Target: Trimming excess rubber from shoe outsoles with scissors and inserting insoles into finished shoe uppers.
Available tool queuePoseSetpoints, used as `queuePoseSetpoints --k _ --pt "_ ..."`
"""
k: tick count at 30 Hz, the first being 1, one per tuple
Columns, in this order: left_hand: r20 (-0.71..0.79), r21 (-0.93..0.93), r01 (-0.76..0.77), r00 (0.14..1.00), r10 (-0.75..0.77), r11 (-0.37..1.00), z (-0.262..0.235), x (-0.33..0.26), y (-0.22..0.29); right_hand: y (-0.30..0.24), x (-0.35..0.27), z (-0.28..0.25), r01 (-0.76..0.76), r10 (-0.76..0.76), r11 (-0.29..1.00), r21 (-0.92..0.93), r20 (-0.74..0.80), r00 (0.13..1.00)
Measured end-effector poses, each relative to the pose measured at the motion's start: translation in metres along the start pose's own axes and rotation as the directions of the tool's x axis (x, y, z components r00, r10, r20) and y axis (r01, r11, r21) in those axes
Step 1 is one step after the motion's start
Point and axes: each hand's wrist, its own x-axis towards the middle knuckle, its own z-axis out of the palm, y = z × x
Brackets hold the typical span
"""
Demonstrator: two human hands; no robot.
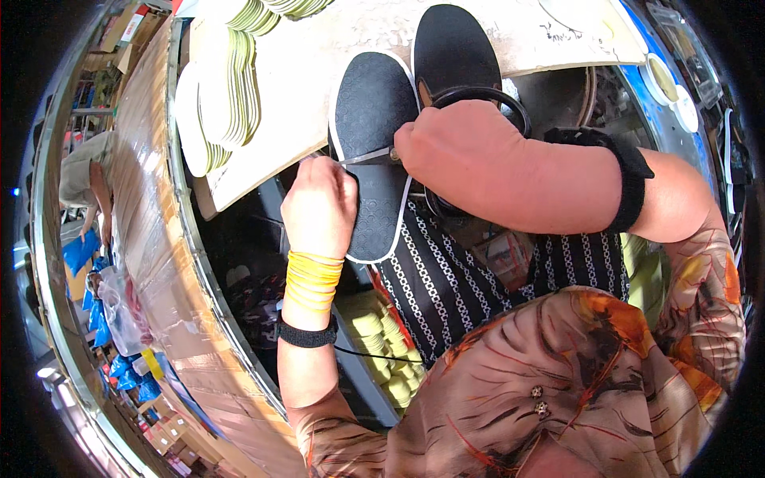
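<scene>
A black shoe sole with a white rim (376, 103) lies lengthwise, its near end reaching past the table edge above my lap. Beside it on the right is a second black sole (454, 48), partly covered by a black handle loop. My right hand (454, 147) is closed around scissors, whose large black loops (518, 107) show around the fist. The metal blades (368, 157) cross the first sole toward my left hand. Closed at that sole's left edge, my left hand (319, 199) has its fingertips near the blade ends; what they pinch is hidden. Yellow rubber bands (313, 280) circle my left wrist.
Stacked pale green insoles (231, 95) stand at the left of the white table (327, 40). More pale green pieces (382, 342) sit low beside my lap. A cardboard-covered surface (159, 199) runs along the left, with another person (88, 179) beyond it.
</scene>
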Motion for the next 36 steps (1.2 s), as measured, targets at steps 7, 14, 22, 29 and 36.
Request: queuePoseSetpoints --k 7,14,22,29,36 --pt "0.185 -0.637 0.476 0.858 -0.479 0.606 0.038 -0.044 -0.079 -0.002 -0.002 -0.007 0.079 -0.079 0.996 0.046 0.014 0.997" --pt "0.731 -0.682 0.731 0.682 0.017 0.014 0.039 -0.038 -0.061 0.004 -0.01 -0.011 -0.053 0.045 0.996 0.076 0.107 0.993" --pt "0.737 -0.615 0.734 0.665 0.122 -0.289 0.025 -0.031 -0.039 0.006 -0.018 -0.009 -0.092 0.085 0.994 0.064 0.098 0.992" --pt "0.512 -0.702 0.443 0.858 0.038 -0.558 0.019 -0.027 0.005 0.018 -0.038 -0.024 -0.152 0.15 0.974 0.166 0.028 0.988" --pt "0.38 -0.881 0.253 0.882 -0.28 -0.399 -0.024 -0.036 0.053 0.021 -0.082 -0.056 -0.282 0.345 0.883 0.375 -0.111 0.932"
